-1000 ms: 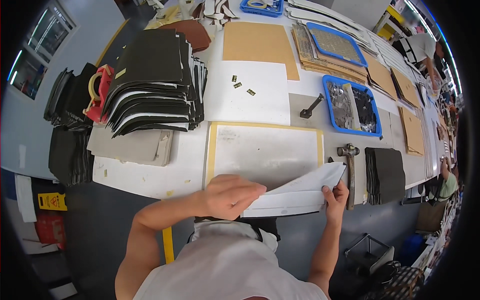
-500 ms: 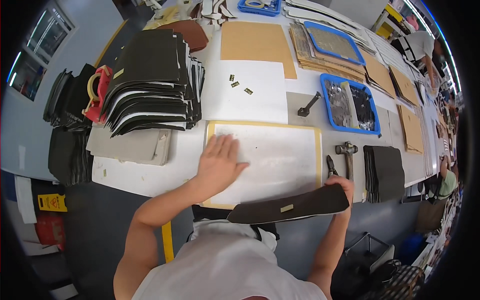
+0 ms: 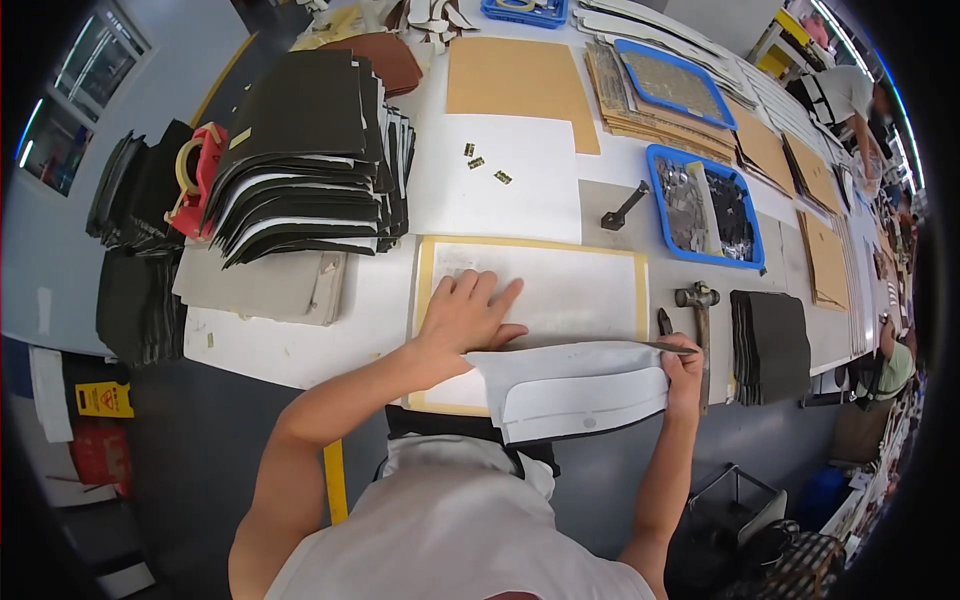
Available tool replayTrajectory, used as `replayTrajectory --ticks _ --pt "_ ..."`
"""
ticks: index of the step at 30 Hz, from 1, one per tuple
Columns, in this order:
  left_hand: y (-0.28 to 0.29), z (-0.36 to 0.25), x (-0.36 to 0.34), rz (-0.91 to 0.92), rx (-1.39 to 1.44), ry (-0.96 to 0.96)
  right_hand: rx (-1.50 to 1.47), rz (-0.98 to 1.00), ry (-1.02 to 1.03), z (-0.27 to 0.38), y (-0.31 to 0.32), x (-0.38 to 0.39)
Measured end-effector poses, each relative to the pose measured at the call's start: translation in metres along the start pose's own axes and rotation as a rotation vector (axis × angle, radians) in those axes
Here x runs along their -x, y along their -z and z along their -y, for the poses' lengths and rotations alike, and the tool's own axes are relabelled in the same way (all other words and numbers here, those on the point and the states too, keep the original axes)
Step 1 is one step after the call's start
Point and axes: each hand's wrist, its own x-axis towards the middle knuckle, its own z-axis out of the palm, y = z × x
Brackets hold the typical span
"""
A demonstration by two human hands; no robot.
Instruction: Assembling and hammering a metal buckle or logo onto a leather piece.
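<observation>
My right hand (image 3: 683,372) is closed on the right end of a dark leather-like panel (image 3: 585,395). The panel's pale grey lining faces up, with a whiter strip and a small grey round spot on it. Its dark face shows only along the lower edge. My left hand (image 3: 468,318), fingers spread, rests on a white board (image 3: 580,285) framed with yellow tape. The panel's left end lies by my left wrist, over the board's near part. Beside my right hand are a hammer (image 3: 702,312) and a partly hidden dark-handled hand tool (image 3: 664,322).
A tall stack of dark panels (image 3: 290,110) and a red tape dispenser (image 3: 203,175) stand left. Three small dark-and-gold pieces (image 3: 476,162) lie on white sheeting. Rightward are a dark metal tool (image 3: 625,207), a blue tray (image 3: 655,200) of metal parts and more dark panels (image 3: 772,335).
The panel has turned over from its dark face, which bore a small pale tag, to its pale lining. My left hand has shifted slightly right on the board; my right hand keeps its hold.
</observation>
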Motion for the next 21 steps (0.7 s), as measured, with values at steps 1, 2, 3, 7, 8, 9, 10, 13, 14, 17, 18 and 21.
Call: replayTrajectory --ticks 1,2,3,7,8,9,10,13,14,17,18,21 --pt "0.002 -0.001 0.001 0.001 0.001 0.001 0.008 -0.034 -0.007 -0.002 -0.001 0.002" --pt "0.005 -0.002 0.001 -0.001 -0.048 0.044 0.007 -0.035 -0.007 0.001 -0.006 0.001" --pt "0.007 -0.002 0.002 -0.001 -0.098 0.089 0.007 -0.064 -0.054 0.006 -0.014 0.001" --pt "0.011 0.005 0.017 -0.032 -0.139 0.114 0.02 -0.077 -0.078 0.009 -0.021 -0.001" --pt "0.013 0.009 0.02 -0.07 -0.138 0.168 0.017 -0.073 -0.076 0.01 -0.024 -0.004" --pt "0.015 0.013 0.024 -0.107 -0.138 0.223 0.027 -0.095 -0.105 0.011 -0.026 -0.008" --pt "0.019 0.018 0.028 -0.107 -0.144 0.227 0.037 -0.117 -0.134 0.011 -0.029 -0.011" --pt "0.044 0.021 0.031 -0.118 -0.015 0.433 0.056 -0.184 -0.142 0.006 -0.037 -0.017" --pt "0.054 0.019 0.032 -0.245 0.237 0.506 0.048 -0.173 -0.147 0.005 -0.041 -0.02" --pt "0.061 0.022 0.036 -0.455 0.562 0.581 0.324 -0.118 -0.173 0.007 -0.043 -0.025" --pt "0.061 0.024 0.037 -0.537 0.644 0.579 0.321 -0.112 -0.174 0.009 -0.043 -0.026" --pt "0.062 0.014 0.041 -0.368 0.679 0.596 0.389 -0.042 -0.174 0.021 -0.045 -0.028"
